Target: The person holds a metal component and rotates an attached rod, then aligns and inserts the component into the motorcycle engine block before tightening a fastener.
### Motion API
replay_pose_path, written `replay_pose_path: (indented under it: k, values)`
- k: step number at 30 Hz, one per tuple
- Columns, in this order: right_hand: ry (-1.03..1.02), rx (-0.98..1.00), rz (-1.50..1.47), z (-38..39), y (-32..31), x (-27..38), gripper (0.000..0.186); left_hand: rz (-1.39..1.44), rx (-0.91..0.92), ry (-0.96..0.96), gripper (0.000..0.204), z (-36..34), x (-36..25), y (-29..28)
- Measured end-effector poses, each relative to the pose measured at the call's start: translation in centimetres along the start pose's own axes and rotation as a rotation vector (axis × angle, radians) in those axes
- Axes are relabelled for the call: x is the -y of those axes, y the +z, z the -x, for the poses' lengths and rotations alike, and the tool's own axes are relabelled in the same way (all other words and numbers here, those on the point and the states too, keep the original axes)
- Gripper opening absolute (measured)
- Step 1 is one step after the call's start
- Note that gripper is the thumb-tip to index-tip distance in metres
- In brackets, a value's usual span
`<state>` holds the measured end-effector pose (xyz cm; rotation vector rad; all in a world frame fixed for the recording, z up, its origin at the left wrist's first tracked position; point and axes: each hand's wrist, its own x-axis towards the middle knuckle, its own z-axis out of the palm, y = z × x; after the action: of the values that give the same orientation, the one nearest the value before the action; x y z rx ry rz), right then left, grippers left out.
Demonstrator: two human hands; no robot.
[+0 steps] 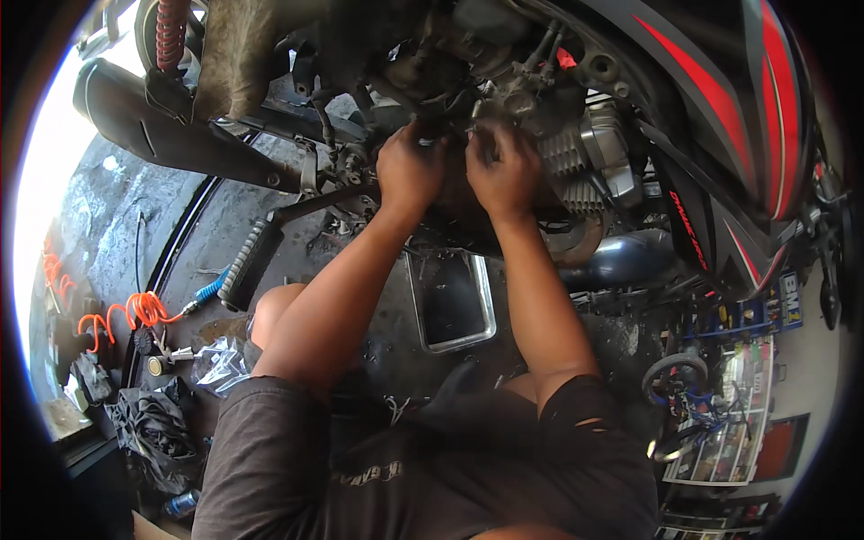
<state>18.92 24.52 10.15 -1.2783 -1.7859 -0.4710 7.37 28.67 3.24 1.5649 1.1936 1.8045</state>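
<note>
Both my hands are raised to the dark, greasy underside of a motorcycle engine [432, 76]. My left hand [409, 175] is closed, with its fingers curled in against the engine; whatever they hold is lost in shadow. Just to its right, my right hand [504, 175] pinches thumb and fingers together near a small shiny metal bit. What sits in that pinch is too small and blurred to name. The finned cylinder [565, 157] lies right of my right hand. Below my wrists, a rectangular metal tray [490, 310] rests on the floor.
A ribbed footpeg [245, 261] juts out left, below a long black muffler-like part [171, 130]. An orange coiled air hose [148, 309], a clear plastic bag [220, 364] and dark cloth [153, 423] lie at left. Black-and-red fairing [702, 90] hangs at right, with a shelf [720, 432] beyond.
</note>
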Motion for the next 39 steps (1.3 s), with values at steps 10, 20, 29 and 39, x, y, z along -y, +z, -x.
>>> replay_pose_path:
  k: [10, 20, 29, 39]
  values:
    - [-0.123, -0.024, 0.138, -0.5, 1.5, -1.3, 0.011, -0.064, -0.010, 0.066, 0.023, -0.8, 1.9, 2.5]
    - [-0.086, 0.026, 0.136, -0.9, 2.5, -1.5, 0.008, 0.093, 0.013, -0.005, 0.020, -1.0, 1.6, 2.4]
    - [-0.099, 0.136, 0.108, -0.9, 2.5, -2.1, 0.010, 0.134, 0.027, -0.113, 0.020, -1.1, 1.0, 0.9]
    - [0.024, 0.189, 0.139, -0.9, 1.9, -0.7, 0.017, 0.137, -0.010, -0.113, 0.023, -1.0, 0.8, 0.9]
